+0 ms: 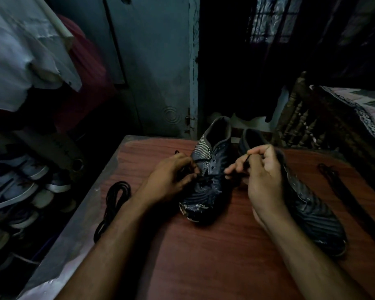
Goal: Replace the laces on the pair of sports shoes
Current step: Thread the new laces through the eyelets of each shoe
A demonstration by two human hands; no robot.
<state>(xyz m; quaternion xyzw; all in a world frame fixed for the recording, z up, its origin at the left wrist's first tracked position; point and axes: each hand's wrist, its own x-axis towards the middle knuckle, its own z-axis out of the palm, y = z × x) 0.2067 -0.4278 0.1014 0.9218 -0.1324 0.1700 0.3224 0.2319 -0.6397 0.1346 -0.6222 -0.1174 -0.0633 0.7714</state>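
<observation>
Two dark sports shoes stand on a reddish wooden table [204, 256]. The left shoe [208, 185] has a striped grey collar and a scuffed white toe. My left hand [171, 178] pinches a black lace at that shoe's lower eyelets on its left side. My right hand [262, 176] pinches the other end of the black lace [246, 162] and holds it up to the right of the shoe. The right shoe [312, 208] lies behind my right hand and wrist, partly hidden by them.
A coiled black lace [115, 198] lies near the table's left edge. Another dark lace [327, 172] lies at the table's right side. Several shoes [20, 187] are stacked below on the left. A carved wooden bed frame [301, 126] stands at the right, a door [156, 72] behind.
</observation>
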